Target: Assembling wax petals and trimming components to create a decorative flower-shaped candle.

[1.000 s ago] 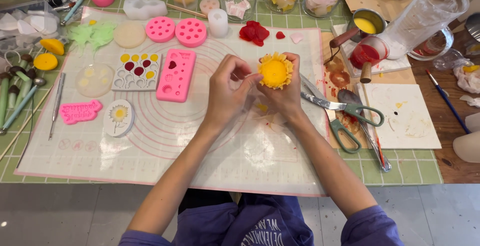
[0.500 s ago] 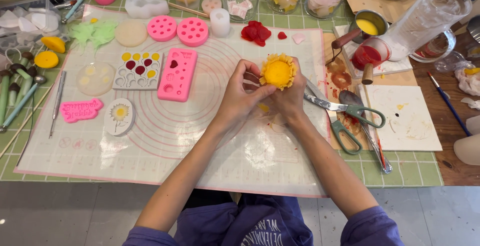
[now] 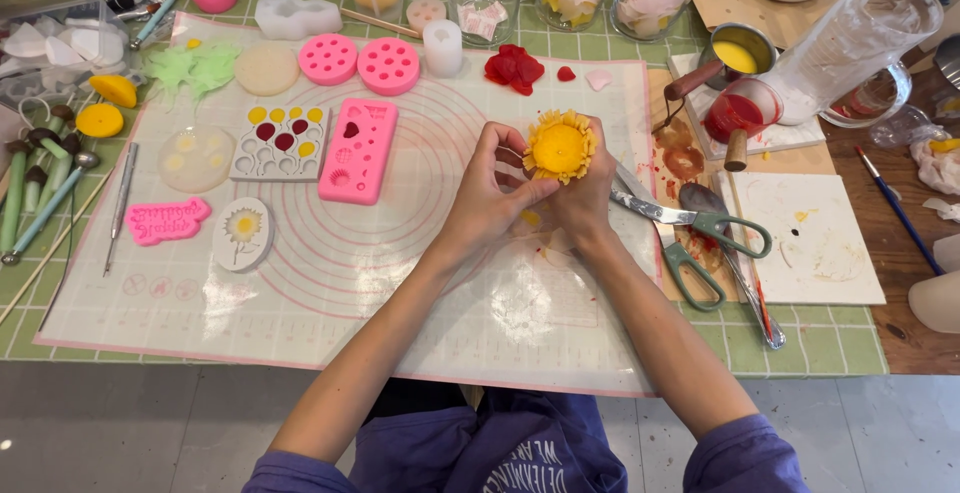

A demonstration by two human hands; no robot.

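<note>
A yellow sunflower-shaped piece with thin petals round a flat disc is held up over the white silicone mat. My right hand cups it from below and the right. My left hand grips its left edge, thumb and fingers pinching the petals. Both hands meet just above the mat's middle, wrists resting close together.
Green-handled scissors lie right of my hands. Pink moulds and a palette with red and yellow fills sit left. Small pans of yellow and red liquid, a clear jug and glasses stand at the back.
Both hands have stayed in place while turning the yellow flower slightly. My left fingers have shifted along its left edge.
</note>
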